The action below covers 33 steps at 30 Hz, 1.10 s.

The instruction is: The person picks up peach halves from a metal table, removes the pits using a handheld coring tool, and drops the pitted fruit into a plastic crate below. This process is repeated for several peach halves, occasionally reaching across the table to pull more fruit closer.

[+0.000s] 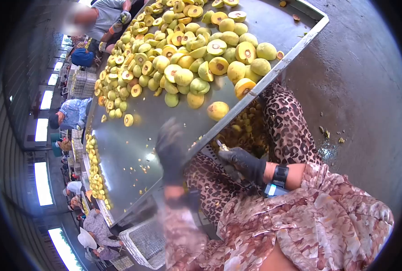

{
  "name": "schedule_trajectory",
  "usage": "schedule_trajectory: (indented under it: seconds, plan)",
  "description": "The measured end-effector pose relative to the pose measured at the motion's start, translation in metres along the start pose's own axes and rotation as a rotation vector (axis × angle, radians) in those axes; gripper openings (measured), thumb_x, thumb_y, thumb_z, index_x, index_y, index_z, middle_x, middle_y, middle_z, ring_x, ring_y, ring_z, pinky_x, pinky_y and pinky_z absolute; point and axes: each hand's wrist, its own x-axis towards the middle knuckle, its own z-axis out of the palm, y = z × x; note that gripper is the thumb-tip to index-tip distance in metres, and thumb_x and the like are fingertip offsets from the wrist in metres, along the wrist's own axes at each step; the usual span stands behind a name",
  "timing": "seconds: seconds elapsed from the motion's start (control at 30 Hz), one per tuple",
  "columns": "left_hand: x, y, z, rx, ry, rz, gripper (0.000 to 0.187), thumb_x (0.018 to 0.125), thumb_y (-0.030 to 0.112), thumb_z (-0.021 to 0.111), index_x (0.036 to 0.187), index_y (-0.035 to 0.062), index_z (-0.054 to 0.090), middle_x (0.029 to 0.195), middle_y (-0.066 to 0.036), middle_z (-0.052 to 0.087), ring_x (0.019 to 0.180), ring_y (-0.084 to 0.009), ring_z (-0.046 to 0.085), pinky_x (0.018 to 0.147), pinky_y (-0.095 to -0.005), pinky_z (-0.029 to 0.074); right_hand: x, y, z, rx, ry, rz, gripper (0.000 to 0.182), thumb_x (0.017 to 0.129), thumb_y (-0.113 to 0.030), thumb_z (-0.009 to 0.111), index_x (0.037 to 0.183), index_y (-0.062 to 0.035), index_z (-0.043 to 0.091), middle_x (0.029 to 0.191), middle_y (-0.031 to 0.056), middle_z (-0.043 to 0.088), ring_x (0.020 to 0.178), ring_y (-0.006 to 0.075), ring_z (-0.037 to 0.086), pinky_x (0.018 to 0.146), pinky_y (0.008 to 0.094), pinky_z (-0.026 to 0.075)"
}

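My left hand (170, 147), in a dark glove, is smeared by motion over the near edge of the metal table (124, 149); its fingers cannot be made out. In a dark glove too, my right hand (242, 163) is closed around a small tool with a pale, shiny tip (222, 145), above my lap. Yellow-green peaches (183, 77) lie heaped on the table, many cut in half with brown centres. One peach (217, 110) sits apart by the raised rim. More pieces of fruit (248, 128) lie below the rim, between my legs.
The table's metal rim (291, 58) runs close above my knees. A white plastic crate (144, 241) stands beside me. Across the table are several people, one with gloved hands (122, 20). A row of fruit (94, 167) lines the far edge. The floor (350, 90) looks wet.
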Motion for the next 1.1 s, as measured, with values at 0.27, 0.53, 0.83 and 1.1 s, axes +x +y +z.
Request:
schedule_trajectory:
  seconds: [0.27, 0.53, 0.83, 1.1]
  plan:
    - [0.069, 0.003, 0.078, -0.222, -0.532, -0.02, 0.035, 0.085, 0.005, 0.072, 0.12, 0.0053, 0.072, 0.135, -0.015, 0.066, 0.129, -0.0312, 0.059, 0.111, -0.039, 0.044, -0.011, -0.008, -0.008, -0.021, 0.029, -0.027, 0.028, 0.102, -0.033, 0.057, 0.082, -0.0128, 0.058, 0.057, -0.0025, 0.051, 0.041, 0.0088, 0.044, 0.037, 0.0252, 0.033]
    - [0.047, 0.014, 0.034, -0.227, -0.329, -0.525, 0.048, 0.081, 0.001, 0.071, 0.128, 0.0031, 0.065, 0.132, -0.017, 0.065, 0.123, -0.0298, 0.063, 0.102, -0.0379, 0.053, -0.007, -0.015, -0.018, -0.213, 0.059, -0.446, 0.026, 0.101, -0.026, 0.063, 0.1, -0.0011, 0.068, 0.078, -0.0009, 0.063, 0.072, 0.006, 0.054, 0.063, 0.0268, 0.046]
    - [-0.021, 0.099, 0.047, -1.088, 0.059, -0.653, 0.064, 0.105, 0.041, 0.056, 0.148, -0.0057, 0.046, 0.136, -0.019, 0.061, 0.122, -0.0258, 0.062, 0.109, -0.0386, 0.048, -0.011, -0.011, -0.012, -0.763, 0.168, -0.71, 0.032, 0.099, -0.034, 0.066, 0.111, -0.0052, 0.07, 0.097, 0.0219, 0.072, 0.087, 0.0409, 0.069, 0.075, 0.0441, 0.053]
    - [-0.03, 0.115, 0.053, -1.032, 0.189, -0.71, 0.059, 0.108, 0.041, 0.051, 0.146, -0.0036, 0.046, 0.129, -0.02, 0.062, 0.117, -0.0285, 0.063, 0.103, -0.0394, 0.052, -0.009, -0.012, -0.003, -0.773, 0.135, -0.65, 0.038, 0.097, -0.042, 0.064, 0.111, -0.0066, 0.069, 0.101, 0.0217, 0.072, 0.092, 0.0412, 0.069, 0.079, 0.0457, 0.054]
